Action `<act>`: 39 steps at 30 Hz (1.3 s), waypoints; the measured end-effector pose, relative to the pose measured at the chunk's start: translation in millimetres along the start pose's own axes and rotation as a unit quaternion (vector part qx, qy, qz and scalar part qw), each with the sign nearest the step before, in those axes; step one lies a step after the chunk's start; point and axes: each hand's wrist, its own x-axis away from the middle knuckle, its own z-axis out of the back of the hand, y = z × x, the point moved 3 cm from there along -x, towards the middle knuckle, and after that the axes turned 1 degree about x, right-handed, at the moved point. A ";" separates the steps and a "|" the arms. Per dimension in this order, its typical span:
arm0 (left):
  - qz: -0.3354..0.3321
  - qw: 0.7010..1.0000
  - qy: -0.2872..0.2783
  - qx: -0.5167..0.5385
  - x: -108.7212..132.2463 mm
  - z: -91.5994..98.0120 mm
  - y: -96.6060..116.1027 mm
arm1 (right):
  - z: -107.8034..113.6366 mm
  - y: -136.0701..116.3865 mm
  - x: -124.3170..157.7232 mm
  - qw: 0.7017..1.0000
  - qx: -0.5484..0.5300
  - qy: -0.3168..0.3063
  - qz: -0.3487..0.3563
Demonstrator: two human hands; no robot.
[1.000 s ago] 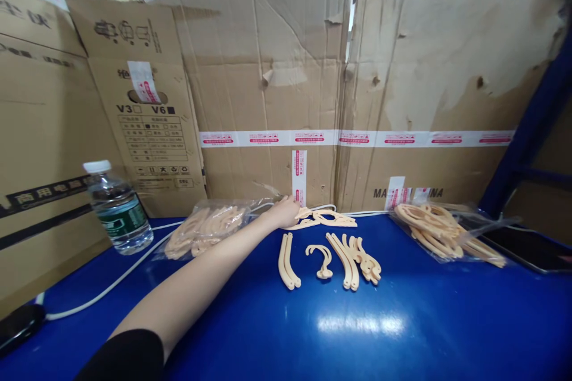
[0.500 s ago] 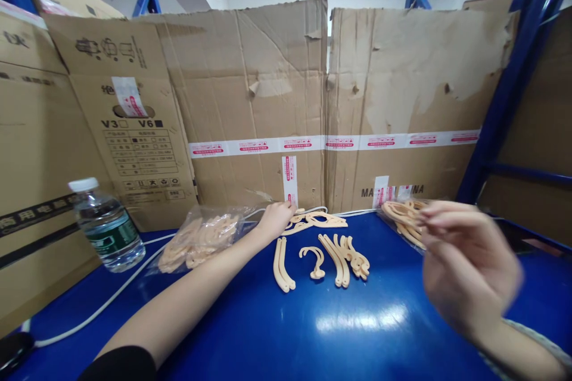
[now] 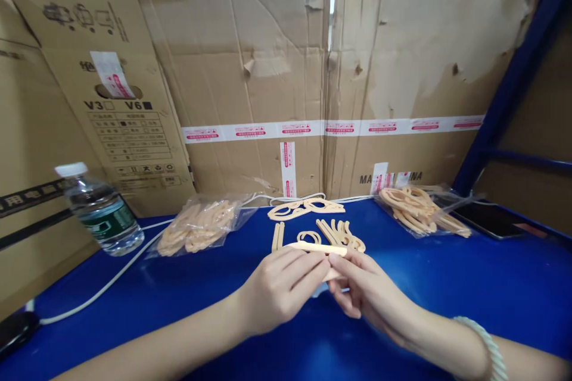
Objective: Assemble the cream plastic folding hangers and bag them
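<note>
My left hand (image 3: 286,286) and my right hand (image 3: 364,280) meet low in the middle of the view, over the table. Between their fingertips is a flat beige piece (image 3: 317,247), seen nearly edge-on, which looks like part of a folding hanger; both hands pinch it. Fingers cover much of it. Just beyond lie straight-looking beige strips (image 3: 277,234), a beige hook-shaped piece (image 3: 308,237) and more curved beige pieces (image 3: 342,233), partly hidden by the hands. Farther back rest beige openwork pieces (image 3: 328,206).
At the left stand a water bottle (image 3: 100,214) and a clear bag of beige parts (image 3: 201,226). Another bag of parts (image 3: 411,211) lies right, near a dark phone (image 3: 487,217). A white cable (image 3: 120,286) crosses the blue table (image 3: 214,345). Cardboard (image 3: 250,83) walls the back.
My left hand has come back from the openwork pieces, and my right hand has moved left from beside the right bag. They now meet around a beige piece. The view has tilted down.
</note>
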 end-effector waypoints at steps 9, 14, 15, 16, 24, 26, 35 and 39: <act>0.512 0.802 -0.043 0.304 34.4 1.3 9.7 | 13.6 -10.8 4.7 0.972 0.225 -0.025 0.064; 0.586 0.675 -0.071 0.444 40.1 -15.0 16.2 | 17.3 -10.4 3.9 0.969 0.244 -0.031 0.010; 0.593 0.665 -0.051 0.450 41.2 -15.3 15.9 | 19.8 -12.0 2.8 0.969 0.245 -0.027 -0.004; 0.600 0.658 -0.027 0.454 42.3 -14.8 15.1 | 22.8 -14.8 1.6 0.968 0.251 -0.018 -0.008; 0.593 0.682 0.114 0.413 49.0 -4.5 -0.5 | 39.7 -29.4 -1.8 0.976 0.185 0.099 0.059; 0.598 0.684 0.112 0.402 51.2 -5.1 -2.6 | 39.7 -24.5 -1.9 0.984 0.136 0.103 0.042; 0.540 0.730 -0.003 0.420 49.4 -6.5 0.7 | 42.0 -7.9 -7.9 0.997 0.041 0.071 -0.010; 0.452 0.727 -0.058 0.513 42.7 -7.9 4.6 | 37.9 -1.3 -5.0 0.997 0.046 0.054 -0.004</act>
